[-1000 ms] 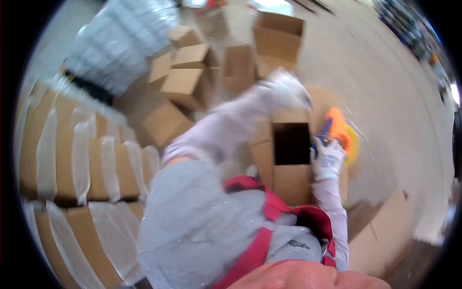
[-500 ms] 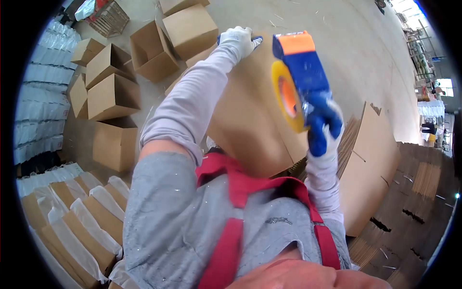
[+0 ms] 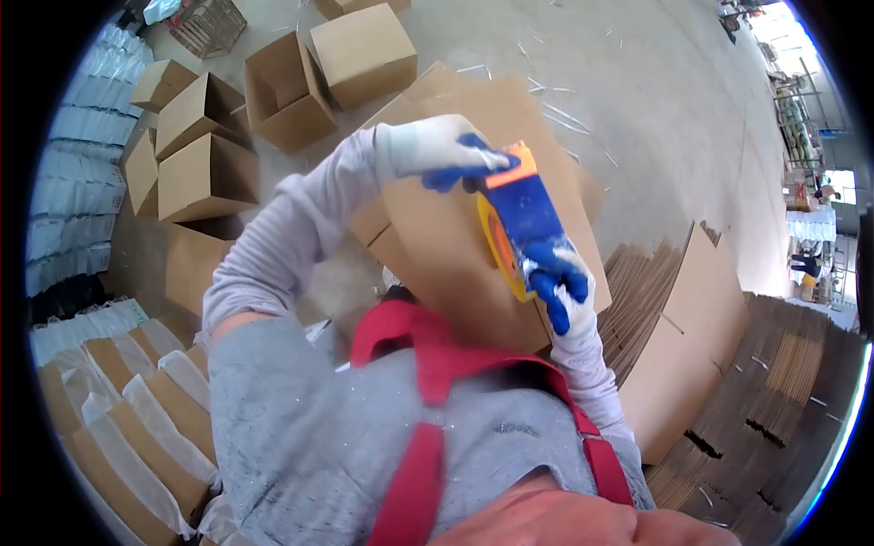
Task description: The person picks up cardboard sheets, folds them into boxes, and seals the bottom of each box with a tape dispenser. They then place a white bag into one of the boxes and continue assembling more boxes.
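A blue and orange tape dispenser with a yellow-edged roll is held over a cardboard box. My right hand, in a white and blue glove, is wrapped round its handle. My left hand, gloved alike, has its fingers closed at the dispenser's orange front end. Whether a strip of tape is between those fingers cannot be made out. The box lies in front of my body, with its far flap extending beyond my left hand.
Several opened cardboard boxes stand on the floor at the upper left. Flat cardboard sheets lean at my right, beside stacked cardboard. Packed boxes with white plastic liners fill the lower left. White scraps litter the floor ahead.
My left hand has come back from the box's far edge to the dispenser's front end. My right hand has brought the dispenser lower and leftward over the box. The cardboard has shifted and more flaps show.
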Motion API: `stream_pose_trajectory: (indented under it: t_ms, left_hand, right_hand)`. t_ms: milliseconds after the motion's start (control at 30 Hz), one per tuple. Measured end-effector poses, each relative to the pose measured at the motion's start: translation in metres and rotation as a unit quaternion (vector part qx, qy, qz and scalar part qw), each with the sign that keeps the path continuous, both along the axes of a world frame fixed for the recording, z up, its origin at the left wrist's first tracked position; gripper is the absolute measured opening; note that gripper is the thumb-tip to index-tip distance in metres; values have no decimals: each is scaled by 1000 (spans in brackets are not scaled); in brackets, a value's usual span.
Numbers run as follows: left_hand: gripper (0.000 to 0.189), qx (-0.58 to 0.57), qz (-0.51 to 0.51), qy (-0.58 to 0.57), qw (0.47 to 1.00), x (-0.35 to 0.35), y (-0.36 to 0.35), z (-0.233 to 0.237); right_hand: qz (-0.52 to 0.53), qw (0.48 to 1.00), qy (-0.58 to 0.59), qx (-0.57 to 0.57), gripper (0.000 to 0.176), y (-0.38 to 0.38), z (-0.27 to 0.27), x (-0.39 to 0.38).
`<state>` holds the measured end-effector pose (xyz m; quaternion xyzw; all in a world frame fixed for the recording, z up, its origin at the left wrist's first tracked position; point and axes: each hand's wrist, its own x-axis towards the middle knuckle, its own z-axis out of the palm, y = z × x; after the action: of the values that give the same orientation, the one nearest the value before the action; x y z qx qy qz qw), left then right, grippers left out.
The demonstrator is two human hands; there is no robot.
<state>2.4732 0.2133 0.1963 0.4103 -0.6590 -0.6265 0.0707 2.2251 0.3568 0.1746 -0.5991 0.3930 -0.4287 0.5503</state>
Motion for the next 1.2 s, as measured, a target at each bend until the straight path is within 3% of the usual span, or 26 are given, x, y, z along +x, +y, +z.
stream_pose_trajectory:
  t_ms: [100,133,167,233,267,300,333,367,400,433,500,533,567,633,733,767,833,867,900,967,1033,1067,1100,1133,1167,1200]
  left_hand:
    - [39,-68,36,-26,997,-3,13,13]
    - [39,28,67,17,997,-4,15,4]
    - [35,115,86,149,978,0,17,-6]
    - [29,-18,126,297,946,-4,31,-49]
    - [27,-391,87,254,880,-10,33,-50]
    - [27,-389,86,254,881,-8,28,-48]
    - [26,-151,161,197,955,-4,18,-44]
    - [25,99,225,126,961,0,7,-36]
    - [24,-122,213,59,968,4,-10,-41]
    - [25,-336,187,-9,923,11,-33,-48]
    - [31,-400,185,-222,870,38,-82,-43]
    - [34,-343,129,-297,882,45,-106,-58]
    - [37,-283,71,-369,882,51,-128,-84]
    - [41,-113,28,-379,918,53,-154,-203]
    - [45,78,147,-560,811,108,-241,-387]
    - [43,-175,-121,-659,722,110,-167,-267]
    - [50,-268,-47,-604,749,50,-121,-99]
    - [54,-287,36,-494,820,33,-114,-67]
    - [58,-291,114,-370,875,15,-103,-55]
    - [66,-311,106,-417,847,-33,-67,-69]
    - [69,-331,165,-368,853,-33,-53,-83]
    - [68,-322,138,-390,851,-31,-63,-90]
    - [68,-312,117,-416,846,-22,-70,-99]
    - [67,-332,128,-422,834,-13,-71,-103]
    - [67,-356,143,-425,820,-11,-75,-106]
    - [67,-356,135,-419,824,-15,-73,-105]
  right_hand:
    - [-4,1000,-4,27,23,4,0,-3]
    - [-1,1000,-3,25,23,5,0,-5]
    - [7,1000,-11,8,23,4,-1,-7]
    - [13,1000,-22,-7,22,1,-2,-8]
    - [22,999,-22,13,24,-1,-1,-7]
    - [30,999,-21,34,25,-3,3,-5]
    - [13,998,-35,49,29,-6,10,0]
    - [23,997,2,79,33,-14,22,3]
    - [-6,996,1,94,33,-18,28,10]
    - [-37,993,1,108,34,-18,34,18]
    - [-32,988,3,151,35,-21,43,17]
    - [-29,991,26,129,35,-23,43,14]
    - [-25,993,49,105,36,-23,42,13]
    - [-25,990,29,138,37,-20,44,13]
    - [-32,988,11,152,37,-17,45,14]
    - [-16,987,-22,160,36,-17,45,16]
    - [-22,993,-33,114,34,-22,38,18]
    - [-17,995,-12,102,34,-25,36,18]
    - [-13,995,12,98,33,-24,33,15]
    - [-11,997,25,66,31,-17,26,7]
    - [24,979,150,-139,31,20,18,-27]
    - [-6,994,76,-76,31,49,32,-41]
    - [-33,981,186,-37,32,88,51,-60]
    - [-43,989,138,14,31,113,59,-78]
    - [-8,988,85,131,31,136,53,-110]
    - [22,983,119,137,31,162,38,-138]
